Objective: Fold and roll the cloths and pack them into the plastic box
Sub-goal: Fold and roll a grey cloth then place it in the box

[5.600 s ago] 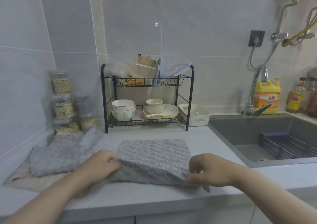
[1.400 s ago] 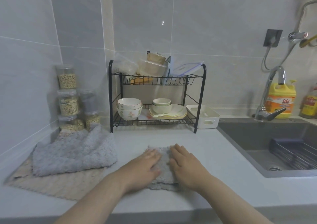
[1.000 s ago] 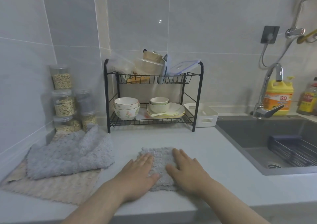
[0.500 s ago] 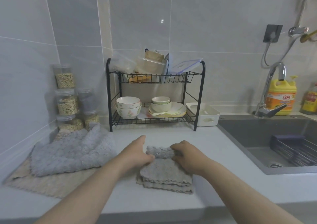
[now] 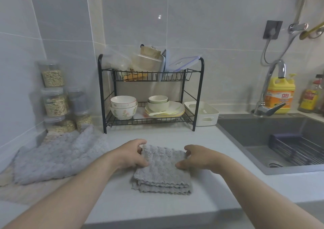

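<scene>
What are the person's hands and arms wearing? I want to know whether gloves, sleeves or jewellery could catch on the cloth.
Nothing that shows. The left hand and right hand are bare: no gloves, no rings visible. The left forearm and right forearm are uncovered to the frame's lower edge, with no sleeve, watch or bracelet in view.

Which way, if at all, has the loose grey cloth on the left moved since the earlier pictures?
No, it has not moved. The loose grey cloth still lies with its far corner against the jars, just left of the dish rack.
</scene>
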{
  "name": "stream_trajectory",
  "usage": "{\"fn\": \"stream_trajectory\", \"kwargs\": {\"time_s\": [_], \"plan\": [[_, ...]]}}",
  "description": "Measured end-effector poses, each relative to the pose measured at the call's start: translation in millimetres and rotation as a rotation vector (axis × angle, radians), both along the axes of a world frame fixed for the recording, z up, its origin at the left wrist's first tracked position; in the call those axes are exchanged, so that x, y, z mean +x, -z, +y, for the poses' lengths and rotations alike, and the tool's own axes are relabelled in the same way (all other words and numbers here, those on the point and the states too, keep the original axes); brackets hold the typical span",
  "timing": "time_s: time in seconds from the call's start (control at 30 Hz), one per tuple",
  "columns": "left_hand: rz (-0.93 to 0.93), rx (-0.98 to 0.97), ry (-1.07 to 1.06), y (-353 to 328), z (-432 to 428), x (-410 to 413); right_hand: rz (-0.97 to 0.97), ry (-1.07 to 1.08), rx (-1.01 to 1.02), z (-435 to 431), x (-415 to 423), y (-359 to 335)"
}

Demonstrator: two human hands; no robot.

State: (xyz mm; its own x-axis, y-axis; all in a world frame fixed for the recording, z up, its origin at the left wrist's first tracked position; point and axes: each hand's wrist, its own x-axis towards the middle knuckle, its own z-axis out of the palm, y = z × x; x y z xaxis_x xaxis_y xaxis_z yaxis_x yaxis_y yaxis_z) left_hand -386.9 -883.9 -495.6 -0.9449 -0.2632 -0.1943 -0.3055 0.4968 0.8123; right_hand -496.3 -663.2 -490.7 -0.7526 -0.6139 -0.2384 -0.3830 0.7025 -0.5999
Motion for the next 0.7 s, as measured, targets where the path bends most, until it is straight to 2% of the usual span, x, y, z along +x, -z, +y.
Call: {"fn": "stream_trajectory", "kwargs": {"time_s": [0.13, 0.23, 0.33, 0.43, 0.57, 0.7], "plan": [[0.099, -0.15, 0.084, 3.8, 7.7, -2.4, -0.001, 0.017, 0.01, -6.7, -7.2, 5.9], [0.163, -0.156, 0.066, 10.2, 4.1, -2.3, 0.07, 0.044, -0.044, -6.6, -2.6, 9.9], [0.249, -0.126, 0.067, 15.6, 4.5, 2.0, 0.042, 0.011, -0.264, -0.2, 2.4, 14.0], [0.307, -0.222, 0.089, 17.9, 5.9, 6.3, 0.074, -0.032, -0.441, 5.3, 5.9, 20.7], [0.373, -0.444, 0.181, 16.8, 2.5, 17.1, 0.244, -0.076, -0.406, 8.4, 14.8, 27.1], [0.328, -0.622, 0.301, 14.5, 5.1, 32.1, 0.333, -0.103, -0.317, 15.8, 20.3, 30.3]]}}
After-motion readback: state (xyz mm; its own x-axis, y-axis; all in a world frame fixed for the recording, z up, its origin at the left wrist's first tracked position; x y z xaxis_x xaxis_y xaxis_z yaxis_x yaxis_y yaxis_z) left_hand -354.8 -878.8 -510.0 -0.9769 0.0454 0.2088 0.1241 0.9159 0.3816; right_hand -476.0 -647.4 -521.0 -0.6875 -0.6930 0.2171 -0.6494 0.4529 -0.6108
